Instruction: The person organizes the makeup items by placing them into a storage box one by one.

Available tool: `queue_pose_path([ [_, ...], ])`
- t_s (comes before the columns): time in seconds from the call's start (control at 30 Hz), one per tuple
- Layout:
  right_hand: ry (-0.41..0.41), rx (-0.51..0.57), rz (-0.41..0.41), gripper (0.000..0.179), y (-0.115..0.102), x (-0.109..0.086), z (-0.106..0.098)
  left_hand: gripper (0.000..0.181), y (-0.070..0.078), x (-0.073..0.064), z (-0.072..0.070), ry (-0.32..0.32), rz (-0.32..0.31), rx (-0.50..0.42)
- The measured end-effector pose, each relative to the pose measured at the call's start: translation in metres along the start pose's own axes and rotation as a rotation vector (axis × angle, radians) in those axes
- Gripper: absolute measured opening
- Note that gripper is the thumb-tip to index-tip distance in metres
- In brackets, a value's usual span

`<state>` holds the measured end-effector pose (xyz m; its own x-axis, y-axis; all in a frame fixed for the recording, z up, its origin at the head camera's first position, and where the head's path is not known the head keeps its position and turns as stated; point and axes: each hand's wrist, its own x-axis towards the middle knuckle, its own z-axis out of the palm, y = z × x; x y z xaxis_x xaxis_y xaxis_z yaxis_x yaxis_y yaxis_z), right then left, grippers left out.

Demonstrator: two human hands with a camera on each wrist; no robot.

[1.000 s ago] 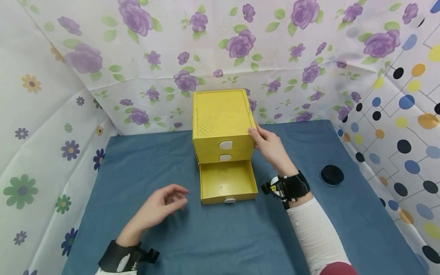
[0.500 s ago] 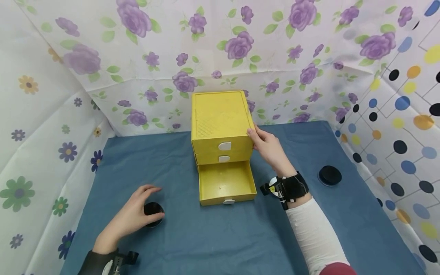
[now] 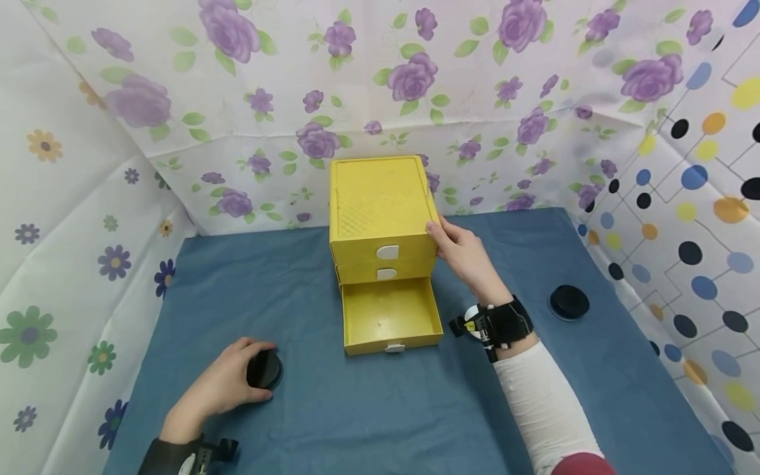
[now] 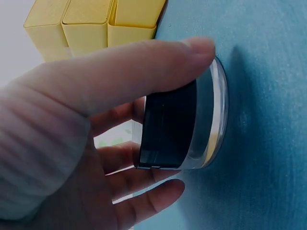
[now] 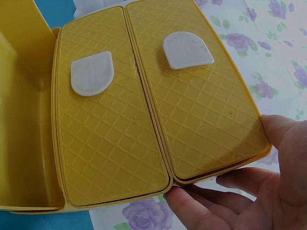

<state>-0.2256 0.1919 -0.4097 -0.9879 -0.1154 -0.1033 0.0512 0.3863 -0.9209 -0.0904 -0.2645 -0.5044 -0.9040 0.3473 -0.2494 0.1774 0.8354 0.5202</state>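
Observation:
On the left of the head view, my left hand (image 3: 216,382) holds a small round jar (image 3: 265,371) with a black lid, thumb on one side and fingers on the other. Its clear body shows in the left wrist view, close over the cloth. My right hand (image 3: 466,257) grips the upper right front edge of a yellow drawer cabinet (image 3: 382,198), thumb on top and fingers along the side. Two upper drawers are closed, each with a white tab (image 5: 188,50). The bottom drawer (image 3: 392,316) is pulled out, with nothing seen inside.
A second black-lidded round jar (image 3: 569,302) sits on the blue cloth (image 3: 356,415) at the right. Beside my right wrist a white round thing (image 3: 473,313) is partly hidden. Flowered sheeting (image 3: 368,79) rises behind the cabinet.
My left hand has moved left and down from near the drawer to the black-lidded jar and closed its fingers round it. The right hand keeps its hold on the cabinet.

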Motion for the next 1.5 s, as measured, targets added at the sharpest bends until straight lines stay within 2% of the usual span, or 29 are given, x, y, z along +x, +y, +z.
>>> queue_pose_path([
  [0.7,0.006,-0.001,-0.005,0.084,0.002,0.001,0.001,0.081,0.006,-0.004,0.005,0.078,-0.023,-0.015],
  [0.93,-0.002,0.029,-0.016,0.083,0.004,0.001,0.001,0.083,0.007,-0.002,0.004,0.072,-0.036,-0.032],
  [1.17,-0.003,0.032,-0.009,0.083,0.004,0.001,0.0,0.082,0.01,0.002,0.005,0.101,-0.031,-0.049],
  [1.3,0.001,0.013,0.0,0.083,0.003,0.0,0.0,0.079,0.02,0.008,0.004,0.141,0.001,-0.049],
  [1.5,0.006,0.013,0.002,0.083,0.002,0.0,0.0,0.077,0.053,0.02,0.004,0.238,0.102,-0.055],
])
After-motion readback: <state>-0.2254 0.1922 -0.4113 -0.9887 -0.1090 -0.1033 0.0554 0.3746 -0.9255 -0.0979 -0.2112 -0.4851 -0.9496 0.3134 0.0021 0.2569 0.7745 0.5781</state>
